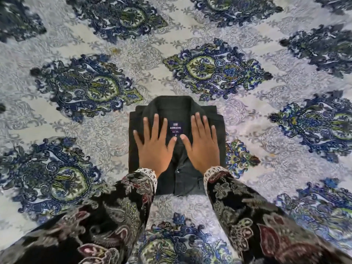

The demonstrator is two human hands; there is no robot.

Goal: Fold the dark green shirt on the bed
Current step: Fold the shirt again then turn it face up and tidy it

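The dark green shirt (pixel 179 180) lies folded into a compact rectangle on the bed, collar at the far end and a purple neck label (pixel 175 127) showing. Its button placket runs down the middle toward me. My left hand (pixel 155 147) lies flat on the shirt's left half, fingers straight and spread. On the right half my right hand (pixel 202 144) presses flat in the same way. The two thumbs nearly meet just below the label. Both palms hide part of the shirt front.
The bed is covered by a pale sheet (pixel 106 130) with large blue and green paisley medallions, spreading on all sides of the shirt. My patterned dark sleeves reach in from the bottom of the view.
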